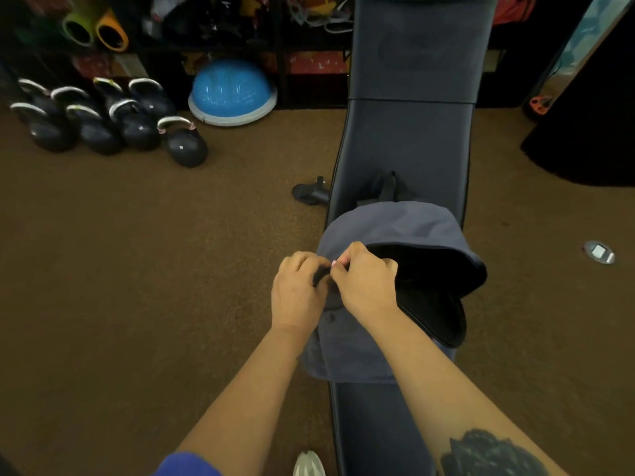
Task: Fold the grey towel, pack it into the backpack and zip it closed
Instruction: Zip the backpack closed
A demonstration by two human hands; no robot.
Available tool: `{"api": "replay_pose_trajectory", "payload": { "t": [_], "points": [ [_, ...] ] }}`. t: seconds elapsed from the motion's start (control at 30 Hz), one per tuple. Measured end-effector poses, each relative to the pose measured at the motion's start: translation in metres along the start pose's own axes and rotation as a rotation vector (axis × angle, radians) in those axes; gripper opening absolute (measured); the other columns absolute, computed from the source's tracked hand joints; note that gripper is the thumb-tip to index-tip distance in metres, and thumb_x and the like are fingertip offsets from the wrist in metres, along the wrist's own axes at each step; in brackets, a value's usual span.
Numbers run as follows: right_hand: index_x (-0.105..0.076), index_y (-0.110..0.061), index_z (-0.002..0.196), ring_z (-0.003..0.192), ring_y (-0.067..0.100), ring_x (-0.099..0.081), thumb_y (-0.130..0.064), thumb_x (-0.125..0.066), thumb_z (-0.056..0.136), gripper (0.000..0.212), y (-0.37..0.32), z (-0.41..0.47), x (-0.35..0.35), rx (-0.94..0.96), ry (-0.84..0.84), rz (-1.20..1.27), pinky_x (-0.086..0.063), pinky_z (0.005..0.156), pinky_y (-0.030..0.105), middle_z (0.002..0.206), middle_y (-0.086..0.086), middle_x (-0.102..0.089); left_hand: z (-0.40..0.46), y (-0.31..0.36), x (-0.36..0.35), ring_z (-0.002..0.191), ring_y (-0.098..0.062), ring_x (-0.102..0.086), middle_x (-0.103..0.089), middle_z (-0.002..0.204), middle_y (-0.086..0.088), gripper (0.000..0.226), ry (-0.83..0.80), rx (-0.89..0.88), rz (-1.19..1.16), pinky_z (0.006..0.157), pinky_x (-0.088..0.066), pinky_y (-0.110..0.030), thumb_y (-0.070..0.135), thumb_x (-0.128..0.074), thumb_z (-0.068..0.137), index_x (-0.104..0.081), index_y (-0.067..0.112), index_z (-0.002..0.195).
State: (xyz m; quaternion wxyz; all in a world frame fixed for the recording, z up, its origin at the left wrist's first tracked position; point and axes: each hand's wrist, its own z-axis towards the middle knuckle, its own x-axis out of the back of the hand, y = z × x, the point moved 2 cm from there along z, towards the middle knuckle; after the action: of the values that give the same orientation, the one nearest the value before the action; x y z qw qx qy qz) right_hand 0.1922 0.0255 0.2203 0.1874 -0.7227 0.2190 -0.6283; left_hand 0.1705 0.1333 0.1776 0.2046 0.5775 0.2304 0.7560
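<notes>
Rolled mats: a green (76, 29) and an orange foam roll (111, 35) are seen end-on on the dark shelving at top left; their lengths are lost in shadow.
Kettlebells: a cluster of black round kettlebells (103, 115) with pale handles is stood on the brown carpet (137, 269); the leftmost are blurred.
Balance dome: a blue half-ball trainer with a grey rim (232, 92) is set on the floor before the shelving.
Left hand: the left hand (297, 290) is held at the backpack's left edge, fingers curled round a small dark piece; whether fabric or zip pull cannot be told.
Right hand: the right hand (366, 281) is pressed against the left, fingertips pinched together on something tiny at the opening's edge; the pinched item is hidden.
Backpack: a slate-blue fabric backpack (395, 228) is laid on the black padded bench (409, 132), its mouth gaping to the right with a black lining shown.
Towel: the grey towel cannot be made out; the backpack's interior is too dark.
Shoe: a pale shoe tip (309, 463) is cut off by the bottom edge.
Floor plate: a small metal disc (599, 251) is set in the carpet at far right.
</notes>
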Motion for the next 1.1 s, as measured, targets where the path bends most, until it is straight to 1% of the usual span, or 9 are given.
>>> {"api": "replay_pose_trajectory", "payload": {
  "t": [0.07, 0.2, 0.3, 0.37, 0.43, 0.63, 0.77, 0.97, 1.1],
  "points": [
    [-0.055, -0.016, 0.095, 0.08, 0.021, -0.061, -0.026, -0.048, 0.094, 0.013, 0.0, 0.0, 0.001, 0.005, -0.005, -0.02, -0.03, 0.098, 0.037, 0.07, -0.006, -0.055, 0.001, 0.001, 0.001, 0.088, -0.019, -0.057, -0.065, 0.093, 0.0, 0.009, 0.002, 0.001, 0.036, 0.074, -0.042, -0.025, 0.015, -0.066, 0.08, -0.068, 0.017, 0.089],
    [-0.054, -0.015, 0.099, 0.083, 0.021, -0.062, -0.026, -0.047, 0.095, 0.015, 0.0, -0.001, 0.002, 0.004, -0.006, -0.047, -0.031, 0.1, 0.038, 0.072, -0.005, -0.056, 0.005, 0.005, 0.001, 0.095, -0.017, -0.055, -0.063, 0.098, 0.002, 0.011, -0.083, 0.038, 0.064, 0.081, -0.045, -0.032, 0.021, -0.06, 0.086, -0.065, 0.019, 0.094],
    [-0.053, -0.012, 0.101, 0.083, 0.023, -0.063, -0.025, -0.046, 0.095, 0.016, 0.002, 0.0, 0.007, -0.027, 0.042, -0.037, -0.033, 0.1, 0.039, 0.075, -0.001, -0.063, 0.005, 0.004, 0.001, 0.093, -0.019, -0.056, -0.063, 0.096, 0.001, 0.013, -0.094, 0.043, 0.065, 0.08, -0.045, -0.034, 0.027, -0.059, 0.087, -0.065, 0.017, 0.093],
    [-0.052, -0.01, 0.1, 0.078, 0.024, -0.06, -0.024, -0.046, 0.095, 0.016, 0.006, 0.003, 0.014, -0.053, 0.075, 0.003, -0.032, 0.099, 0.038, 0.069, -0.003, -0.059, 0.005, -0.001, 0.002, 0.091, -0.02, -0.057, -0.063, 0.093, 0.0, 0.016, -0.094, 0.065, 0.059, 0.079, -0.044, -0.033, 0.031, -0.061, 0.087, -0.065, 0.016, 0.091],
    [-0.051, -0.01, 0.098, 0.076, 0.025, -0.058, -0.023, -0.046, 0.095, 0.014, 0.008, 0.006, 0.022, -0.056, 0.085, 0.032, -0.031, 0.096, 0.036, 0.065, -0.004, -0.054, 0.006, -0.004, 0.005, 0.089, -0.02, -0.057, -0.062, 0.091, 0.0, 0.016, -0.095, 0.08, 0.059, 0.078, -0.044, -0.033, 0.031, -0.061, 0.087, -0.064, 0.016, 0.089],
    [-0.046, -0.012, 0.093, 0.069, 0.024, -0.054, -0.022, -0.046, 0.096, 0.01, 0.021, 0.01, 0.042, -0.11, 0.122, 0.122, -0.028, 0.085, 0.032, 0.061, -0.005, -0.051, 0.008, -0.004, 0.009, 0.09, -0.021, -0.056, -0.061, 0.093, -0.001, 0.013, -0.092, 0.082, 0.093, 0.078, -0.042, -0.034, 0.028, -0.059, 0.089, -0.063, 0.016, 0.091],
    [-0.044, -0.014, 0.088, 0.066, 0.021, -0.05, -0.022, -0.047, 0.096, 0.011, 0.038, 0.012, 0.055, -0.189, 0.137, 0.205, -0.031, 0.092, 0.036, 0.06, -0.007, -0.048, 0.01, -0.003, 0.009, 0.091, -0.022, -0.053, -0.058, 0.094, -0.001, 0.014, -0.132, 0.077, 0.118, 0.075, -0.04, -0.032, 0.028, -0.056, 0.09, -0.06, 0.015, 0.092],
    [-0.049, -0.016, 0.084, 0.061, 0.008, -0.044, -0.025, -0.052, 0.093, 0.013, 0.051, 0.018, 0.061, -0.238, 0.089, 0.319, -0.036, 0.096, 0.042, 0.064, -0.009, -0.05, 0.02, 0.026, 0.002, 0.097, -0.015, -0.05, -0.054, 0.103, 0.002, 0.021, -0.173, -0.079, 0.086, 0.075, -0.045, -0.028, 0.034, -0.058, 0.088, -0.058, 0.018, 0.101],
    [-0.053, -0.017, 0.086, 0.073, 0.014, -0.05, -0.026, -0.053, 0.091, 0.01, 0.053, 0.019, 0.063, -0.248, 0.055, 0.363, -0.04, 0.096, 0.042, 0.065, -0.012, -0.05, 0.039, 0.065, -0.011, 0.093, -0.021, -0.054, -0.059, 0.098, -0.002, 0.019, -0.137, -0.22, 0.09, 0.07, -0.048, -0.032, 0.03, -0.063, 0.085, -0.062, 0.015, 0.096]
  ]
}}
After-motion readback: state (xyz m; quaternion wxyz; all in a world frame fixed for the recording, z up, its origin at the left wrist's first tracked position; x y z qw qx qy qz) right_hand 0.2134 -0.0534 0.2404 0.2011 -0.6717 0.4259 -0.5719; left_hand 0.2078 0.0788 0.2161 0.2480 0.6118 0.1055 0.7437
